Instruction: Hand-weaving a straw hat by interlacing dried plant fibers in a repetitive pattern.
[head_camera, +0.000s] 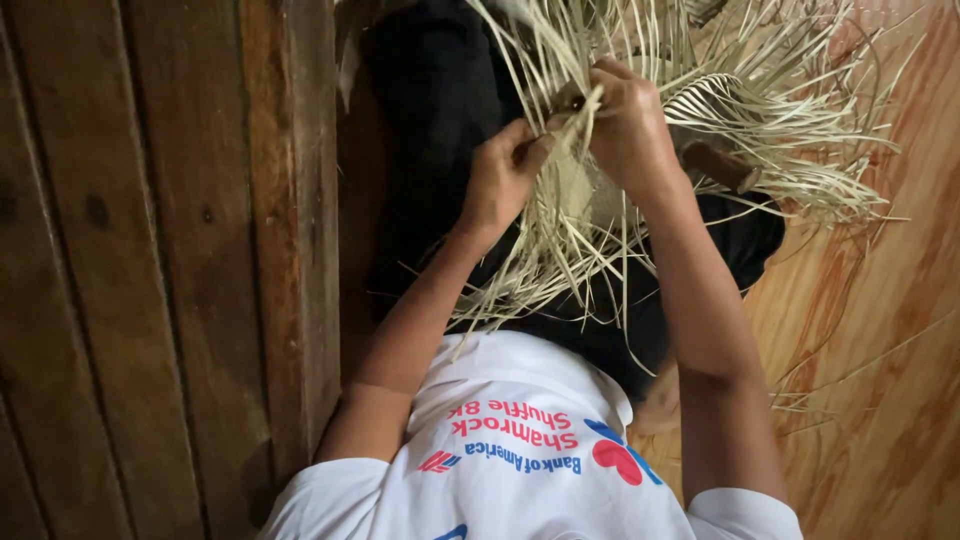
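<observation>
1. At the bottom centre of the frame, a white cotton shirt with red and blue print (520, 450) is nearest the camera; black cloth (430, 120) covers the lap above it.
2. Left hand (500, 180), in the upper middle, has its fingers curled and pinching pale flat straw strips.
3. Right hand (625, 120), just beside it, has its fingers pressed together around the same strips.
4. The half-woven pale straw piece (700, 110) rests on the lap at the upper centre, dry loose ends fanning outward.
5. The brittle strips look liable to crack if bent sharply, or to slip loose if the pinch eases.
6. The dark plank wall (150, 270) fills the left of the frame, the glossy orange wood floor (880, 300) the right.
</observation>
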